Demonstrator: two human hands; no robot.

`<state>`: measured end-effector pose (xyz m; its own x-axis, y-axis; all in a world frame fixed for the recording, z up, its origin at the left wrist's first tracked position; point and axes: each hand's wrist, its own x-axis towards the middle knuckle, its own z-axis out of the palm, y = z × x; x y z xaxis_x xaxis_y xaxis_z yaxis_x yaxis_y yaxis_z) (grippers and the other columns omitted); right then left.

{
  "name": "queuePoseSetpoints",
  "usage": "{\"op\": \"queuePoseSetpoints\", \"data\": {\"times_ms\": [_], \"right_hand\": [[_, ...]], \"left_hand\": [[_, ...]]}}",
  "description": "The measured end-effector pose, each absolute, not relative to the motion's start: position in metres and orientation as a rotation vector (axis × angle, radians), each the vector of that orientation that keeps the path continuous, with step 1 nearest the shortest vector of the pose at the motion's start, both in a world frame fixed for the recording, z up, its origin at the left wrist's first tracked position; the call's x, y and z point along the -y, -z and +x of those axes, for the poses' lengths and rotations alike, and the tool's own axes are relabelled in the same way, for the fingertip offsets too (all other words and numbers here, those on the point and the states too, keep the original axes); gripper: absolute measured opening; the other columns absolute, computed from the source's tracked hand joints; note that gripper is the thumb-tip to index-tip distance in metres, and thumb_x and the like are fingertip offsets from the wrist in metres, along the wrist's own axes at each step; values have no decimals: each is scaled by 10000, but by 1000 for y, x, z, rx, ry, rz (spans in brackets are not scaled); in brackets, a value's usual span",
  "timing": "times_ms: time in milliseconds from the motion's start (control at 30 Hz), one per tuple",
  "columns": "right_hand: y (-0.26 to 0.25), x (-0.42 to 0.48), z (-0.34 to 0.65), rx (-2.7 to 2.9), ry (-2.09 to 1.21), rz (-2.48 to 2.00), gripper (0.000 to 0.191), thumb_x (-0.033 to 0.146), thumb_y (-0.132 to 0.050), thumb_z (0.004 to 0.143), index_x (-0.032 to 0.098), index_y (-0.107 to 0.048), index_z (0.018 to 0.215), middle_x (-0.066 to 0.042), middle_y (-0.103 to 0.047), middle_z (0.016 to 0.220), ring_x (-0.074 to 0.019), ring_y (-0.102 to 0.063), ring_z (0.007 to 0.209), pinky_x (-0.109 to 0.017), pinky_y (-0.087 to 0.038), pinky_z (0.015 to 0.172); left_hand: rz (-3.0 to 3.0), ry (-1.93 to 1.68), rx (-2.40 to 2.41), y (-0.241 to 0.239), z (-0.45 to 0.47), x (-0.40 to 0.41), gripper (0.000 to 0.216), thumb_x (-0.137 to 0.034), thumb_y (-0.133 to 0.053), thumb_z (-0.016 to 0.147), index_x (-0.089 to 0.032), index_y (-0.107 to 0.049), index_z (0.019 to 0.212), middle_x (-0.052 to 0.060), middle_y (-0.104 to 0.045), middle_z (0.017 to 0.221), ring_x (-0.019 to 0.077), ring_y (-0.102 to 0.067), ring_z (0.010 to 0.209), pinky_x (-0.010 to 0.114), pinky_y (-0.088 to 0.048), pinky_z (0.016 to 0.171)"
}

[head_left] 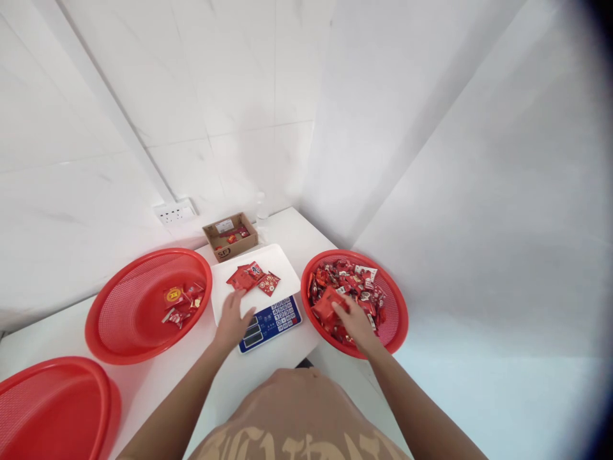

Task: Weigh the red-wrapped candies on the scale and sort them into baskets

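Note:
My right hand (355, 324) grips a flat red packet (326, 306) above the near left side of a round red basket (401, 313). Many small red wrapped packets (357, 284) fill that basket. Over the front left of a digital scale's white pan (280, 252) is my left hand (233, 322), its thumb and fingers apart and holding nothing. The fingertips are close to several red packets (246, 276) lying on the pan; whether they touch is unclear. A patterned red square packet (269, 283) lies at the right of this group.
The scale's blue keypad panel (271, 324) faces me. Left of it stands a red basket (115, 306) with a few packets; another red basket (52, 415) sits nearer. Behind the scale are a small cardboard box (237, 248) holding packets and a clear bottle (261, 209). White walls close the back and right.

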<state>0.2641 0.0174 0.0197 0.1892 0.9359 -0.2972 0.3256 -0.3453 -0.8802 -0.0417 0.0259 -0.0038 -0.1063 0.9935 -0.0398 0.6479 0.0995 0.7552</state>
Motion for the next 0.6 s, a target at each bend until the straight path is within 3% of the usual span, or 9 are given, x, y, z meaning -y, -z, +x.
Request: {"op": "queuePoseSetpoints", "data": {"times_ms": [100,233,467,600], "right_hand": [[-9,-18,292,1319,-718,-1896,624,458,-448,803,222,-360,1374,-89,-458,1379,-260,-423,1266,-432,-362,1028],[14,-10,297,1557,-489,-2037,644,423,-393,821,190,-297,1413,-105,-288,1484,-268,-201,1386,-460,-257,1088],[43,3,274,1808,-502,-2381,585,374,-344,860,202,-307,1418,-128,-233,1506,-287,-187,1390,-521,-230,1066],[52,7,271,1918,-367,-2418,566,368,-309,877,239,-284,1428,-105,-219,1517,-265,-177,1394,-529,-170,1078]], "left_hand": [[1800,-556,-2159,15,-89,-36,543,-381,-489,831,-173,-432,1329,159,-305,1475,345,-130,1392,549,-146,1096],[1780,-258,-2323,29,-142,-25,501,-372,-331,894,-182,-426,1349,156,-306,1481,366,-183,1375,586,-230,1040],[1684,-276,-2507,36,-167,-12,514,-335,-271,900,-134,-413,1351,195,-347,1449,367,-200,1369,605,-215,1035],[1929,-396,-2288,31,-126,-37,594,-410,-390,867,-112,-353,1380,197,-284,1479,315,-112,1405,491,-139,1110]]}}
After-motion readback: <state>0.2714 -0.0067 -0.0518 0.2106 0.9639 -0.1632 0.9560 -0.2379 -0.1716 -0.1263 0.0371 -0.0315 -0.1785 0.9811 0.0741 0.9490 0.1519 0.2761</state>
